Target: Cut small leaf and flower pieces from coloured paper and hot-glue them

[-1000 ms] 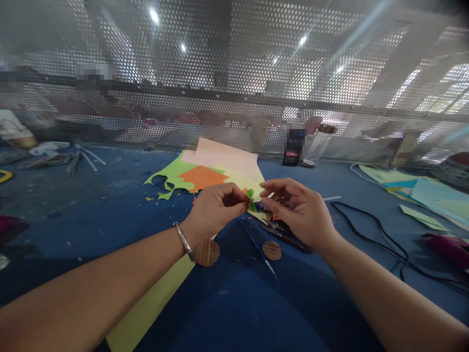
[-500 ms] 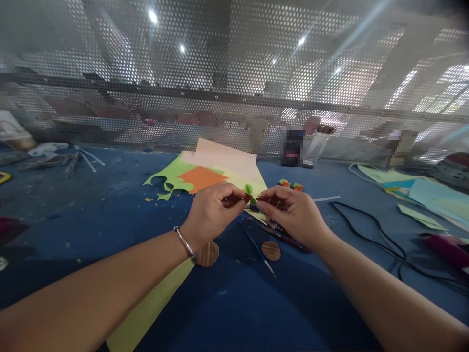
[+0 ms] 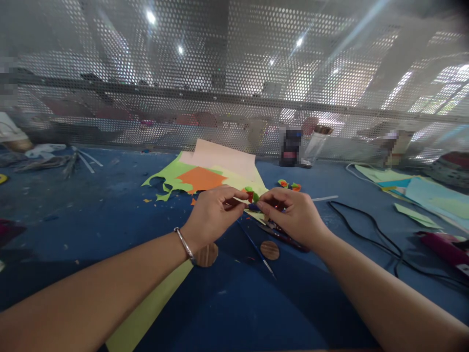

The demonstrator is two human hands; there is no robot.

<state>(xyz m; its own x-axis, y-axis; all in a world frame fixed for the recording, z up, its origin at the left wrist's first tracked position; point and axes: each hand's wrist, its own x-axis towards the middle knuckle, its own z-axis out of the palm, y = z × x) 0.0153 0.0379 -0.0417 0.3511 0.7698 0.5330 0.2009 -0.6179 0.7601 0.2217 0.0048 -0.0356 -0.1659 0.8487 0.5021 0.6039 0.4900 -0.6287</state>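
A small folded paper piece in green and orange-red is held up in front of me, above the table. My right hand pinches its right side between thumb and fingertips. At its left edge is my left hand, with thumb and index tips slightly apart; whether they touch the paper is hard to tell. Behind my right hand lie similar green-and-orange pieces. Below the hands are a blue paintbrush, a round wooden disc and another wooden disc partly behind my left wrist.
Paper sheets, pink, orange and cut green, lie beyond my hands. A black cord and a purple tool are at right. A perforated metal screen stands along the back of the blue table.
The small paper piece has turned and shifted slightly right, showing more orange-red. My left thumb and index finger have parted a little. My right hand still pinches it.
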